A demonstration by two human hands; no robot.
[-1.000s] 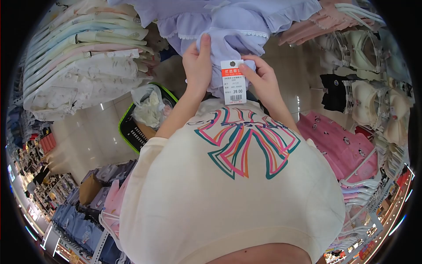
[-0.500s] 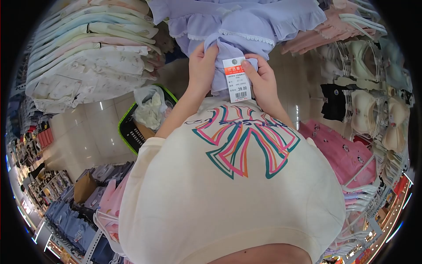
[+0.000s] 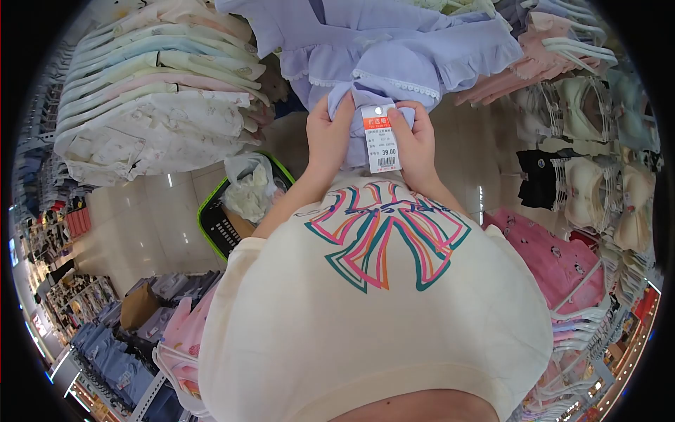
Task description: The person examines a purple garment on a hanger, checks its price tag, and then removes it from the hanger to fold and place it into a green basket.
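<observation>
Between the two hands, near the top centre, a lavender garment is held bunched, its ruffled part spread beyond the fingertips. Its cloth is gripped by the left hand, the thumb closed against the fingers. By the right hand, the side edge of a price tag is pinched under the thumb, the fingers being curled behind; how much cloth is caught there cannot be told. The tag's lower edge is left free, near the printed cream shirt.

Beside the left forearm, a green-rimmed basket is placed, with a plastic bag inside. Past its outer edge, open room is offered by the tiled floor, bounded above by hung pale clothes. On the right, a narrower strip of floor is left between the forearm and the hung bras, closed off lower down by a pink garment.
</observation>
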